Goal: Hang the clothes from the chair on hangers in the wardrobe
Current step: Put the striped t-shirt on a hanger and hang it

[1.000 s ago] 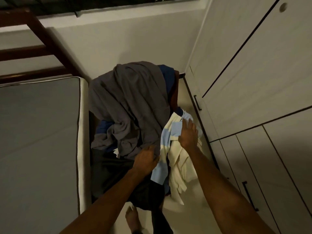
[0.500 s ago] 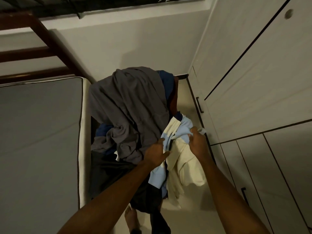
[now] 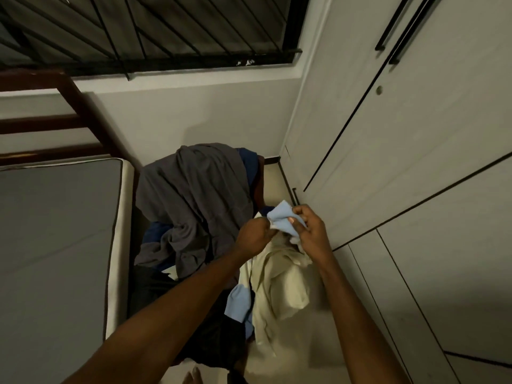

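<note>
Head view looks down on a chair [image 3: 257, 178] heaped with clothes, standing between the bed [image 3: 55, 245] on the left and the closed wardrobe [image 3: 415, 162] on the right. A grey garment [image 3: 194, 195] drapes over the chair back, with dark blue cloth showing beneath it.

Both hands are on a cream and light-blue shirt [image 3: 279, 281], raised above the near right side of the pile. The left hand [image 3: 253, 235] has its grip clamped on a bunch of the fabric; the right hand [image 3: 307, 227] pinches a light-blue part of it between thumb and fingers. The rest of the shirt hangs down loosely toward the floor, apart from the wardrobe doors.

The step in hand looks like picking the first garment off the chair and finding its collar or shoulders. No hanger is in view and the wardrobe doors are shut, so the next move likely calls for freeing one hand to open a door and take a hanger. Meanwhile the other hand must keep the shirt from dragging the grey garment off the pile.
</note>
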A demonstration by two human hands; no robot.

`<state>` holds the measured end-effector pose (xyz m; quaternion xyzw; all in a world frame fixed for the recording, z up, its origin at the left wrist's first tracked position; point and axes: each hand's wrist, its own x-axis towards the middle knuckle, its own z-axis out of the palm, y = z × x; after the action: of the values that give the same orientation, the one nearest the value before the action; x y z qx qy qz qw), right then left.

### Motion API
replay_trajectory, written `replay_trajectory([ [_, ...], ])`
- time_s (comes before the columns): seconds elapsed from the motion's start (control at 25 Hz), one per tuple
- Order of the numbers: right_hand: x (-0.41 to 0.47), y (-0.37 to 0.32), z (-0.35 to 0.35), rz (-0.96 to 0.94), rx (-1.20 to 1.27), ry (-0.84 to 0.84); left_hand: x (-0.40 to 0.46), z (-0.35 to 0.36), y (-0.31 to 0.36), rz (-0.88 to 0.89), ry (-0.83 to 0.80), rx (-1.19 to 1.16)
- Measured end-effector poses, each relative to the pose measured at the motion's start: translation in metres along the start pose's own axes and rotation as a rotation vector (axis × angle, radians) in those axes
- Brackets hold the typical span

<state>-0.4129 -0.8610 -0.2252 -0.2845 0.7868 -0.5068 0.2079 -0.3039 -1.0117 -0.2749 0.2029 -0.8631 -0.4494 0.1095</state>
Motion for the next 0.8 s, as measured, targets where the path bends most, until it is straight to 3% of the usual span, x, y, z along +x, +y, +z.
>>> replay_trajectory([
  [0.16,-0.008,-0.03,-0.008,-0.012,0.051,0.054,0.005,-0.036,0.035,0.12,0.023,-0.05],
  [0.48,-0.044,0.012,-0.009,0.105,-0.309,-0.018,0.007,-0.099,0.08,0.173,0.213,-0.251],
  [0.68,-0.048,0.01,0.011,0.342,0.084,0.078,-0.001,-0.127,0.096,0.176,0.322,-0.226],
  [0.8,-0.047,-0.005,0.028,0.311,-0.022,0.004,-0.007,-0.141,0.105,0.187,0.364,-0.246],
])
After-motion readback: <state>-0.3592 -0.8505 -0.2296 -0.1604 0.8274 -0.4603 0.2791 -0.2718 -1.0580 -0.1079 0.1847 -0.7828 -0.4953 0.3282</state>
